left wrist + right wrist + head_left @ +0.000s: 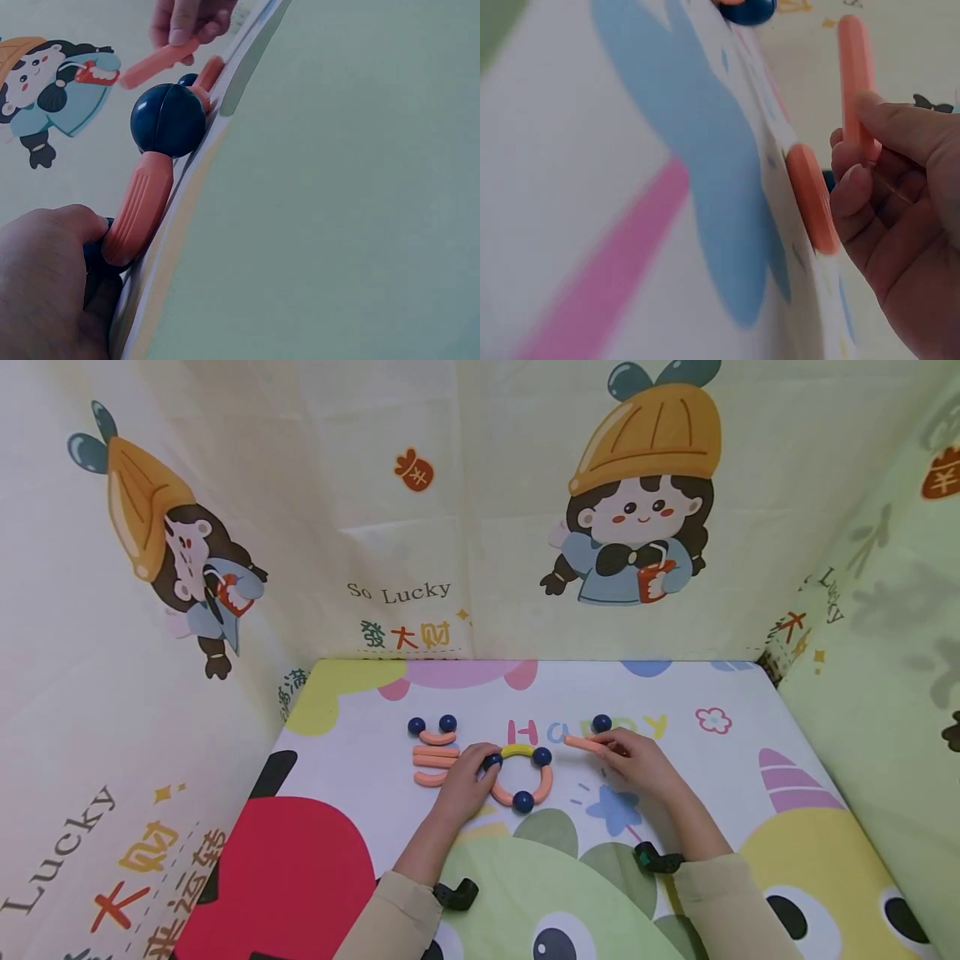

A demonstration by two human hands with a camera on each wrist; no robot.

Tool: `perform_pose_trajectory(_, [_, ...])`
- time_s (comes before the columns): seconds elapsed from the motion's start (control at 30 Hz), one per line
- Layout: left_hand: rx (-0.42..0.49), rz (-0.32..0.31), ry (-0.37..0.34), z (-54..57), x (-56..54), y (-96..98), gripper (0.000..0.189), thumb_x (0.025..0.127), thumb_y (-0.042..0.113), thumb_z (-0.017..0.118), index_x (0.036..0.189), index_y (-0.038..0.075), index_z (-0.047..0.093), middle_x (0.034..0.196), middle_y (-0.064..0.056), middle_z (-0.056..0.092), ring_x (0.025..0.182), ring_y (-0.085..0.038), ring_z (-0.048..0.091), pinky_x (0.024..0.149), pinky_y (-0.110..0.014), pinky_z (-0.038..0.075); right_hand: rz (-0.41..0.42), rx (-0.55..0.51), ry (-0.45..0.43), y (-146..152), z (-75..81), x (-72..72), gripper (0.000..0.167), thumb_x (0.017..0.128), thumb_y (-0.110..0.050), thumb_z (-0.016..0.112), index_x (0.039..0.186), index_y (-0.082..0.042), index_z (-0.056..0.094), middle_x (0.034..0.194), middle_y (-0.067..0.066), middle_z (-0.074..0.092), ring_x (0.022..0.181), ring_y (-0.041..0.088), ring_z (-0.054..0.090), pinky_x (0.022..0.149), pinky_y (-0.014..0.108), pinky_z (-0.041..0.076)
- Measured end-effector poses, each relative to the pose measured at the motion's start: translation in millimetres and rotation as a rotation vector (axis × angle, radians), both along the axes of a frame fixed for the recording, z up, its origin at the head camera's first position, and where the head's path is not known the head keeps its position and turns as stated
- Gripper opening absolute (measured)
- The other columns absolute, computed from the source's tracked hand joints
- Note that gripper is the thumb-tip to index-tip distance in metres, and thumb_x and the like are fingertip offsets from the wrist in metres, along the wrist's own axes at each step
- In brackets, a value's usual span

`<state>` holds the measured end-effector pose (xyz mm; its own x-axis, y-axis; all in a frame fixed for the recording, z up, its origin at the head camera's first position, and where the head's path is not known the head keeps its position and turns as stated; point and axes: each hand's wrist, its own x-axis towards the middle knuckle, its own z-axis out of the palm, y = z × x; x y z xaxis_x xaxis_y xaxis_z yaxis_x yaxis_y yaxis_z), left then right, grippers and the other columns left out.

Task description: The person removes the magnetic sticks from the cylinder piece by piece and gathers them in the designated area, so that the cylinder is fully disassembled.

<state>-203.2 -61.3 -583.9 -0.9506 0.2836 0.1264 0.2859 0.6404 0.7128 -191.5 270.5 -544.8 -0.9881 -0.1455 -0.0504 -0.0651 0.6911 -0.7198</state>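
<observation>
Right hand [641, 762] pinches straight salmon rod [582, 743], long axis roughly left-right, free end pointing left; ball-and-rod ring [547, 783] lies left and nearer. Left hand [465, 785] grips ring's left navy ball [492, 761].

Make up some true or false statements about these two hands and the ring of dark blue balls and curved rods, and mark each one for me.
1. The right hand holds a straight salmon-pink rod. True.
2. The left hand lies well clear of the ring of dark blue balls and curved rods. False: it grips the ring's left ball.
3. That ring includes three dark blue balls. True.
4. Every curved rod in the ring is salmon-pink. False: one is a yellow curved rod.
5. Two more dark blue balls lie left of the ring in the head view. True.
</observation>
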Motion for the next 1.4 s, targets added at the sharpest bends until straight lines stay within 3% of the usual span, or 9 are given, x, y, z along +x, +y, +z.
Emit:
perform_pose_trajectory(0.2, [0.002, 0.0, -0.001, -1.1, 0.2, 0.0, 0.031, 0.1, 0.032, 0.057, 0.131, 0.027, 0.06, 0.139, 0.002, 0.057, 0.131, -0.019, 0.053, 0.108, -0.043, 0.045, -0.025, 0.081, 0.011, 16.6, -8.9, 2.9, 0.031, 0.097, -0.035, 0.063, 0.126, -0.026, 0.067, 0.129, 0.004, 0.064, 0.106, 0.024, 0.058, 0.085, 0.038, 0.046])
perform_pose_trajectory(0.4, [-0.001, -0.012, 0.003, -0.4, -0.3, -0.3, 0.03, 0.1, 0.031, 0.058, 0.13, 0.027, 0.06, 0.138, 0.004, 0.057, 0.131, -0.017, 0.053, 0.108, -0.041, 0.044, -0.054, 0.066, 0.018, 23.8, -15.1, 3.7, 0.032, 0.095, -0.04, 0.064, 0.124, -0.025, 0.068, 0.13, 0.006, 0.064, 0.119, 0.028, 0.057, 0.094, 0.046, 0.047])
perform_pose_trajectory(0.8, [-0.008, -0.008, -0.013, 0.4, 0.1, -1.5, 0.031, 0.101, 0.033, 0.057, 0.131, 0.03, 0.059, 0.139, 0.006, 0.056, 0.132, -0.016, 0.052, 0.109, -0.04, 0.044, -0.027, 0.097, 0.077, 27.4, -19.6, 3.3, 0.029, 0.095, -0.029, 0.066, 0.122, -0.019, 0.071, 0.115, 0.005, 0.064, 0.103, 0.022, 0.058, 0.088, 0.042, 0.046])
perform_pose_trajectory(1.4, [0.004, -0.016, -0.02, 2.9, 1.3, -1.4, 0.033, 0.101, 0.031, 0.056, 0.133, 0.028, 0.06, 0.143, 0.006, 0.053, 0.136, -0.017, 0.049, 0.111, -0.041, 0.042, -0.071, 0.075, 0.048, 27.8, -22.0, 4.3, 0.03, 0.095, -0.029, 0.068, 0.123, -0.021, 0.069, 0.108, 0.003, 0.063, 0.091, 0.021, 0.053, 0.078, 0.035, 0.042])
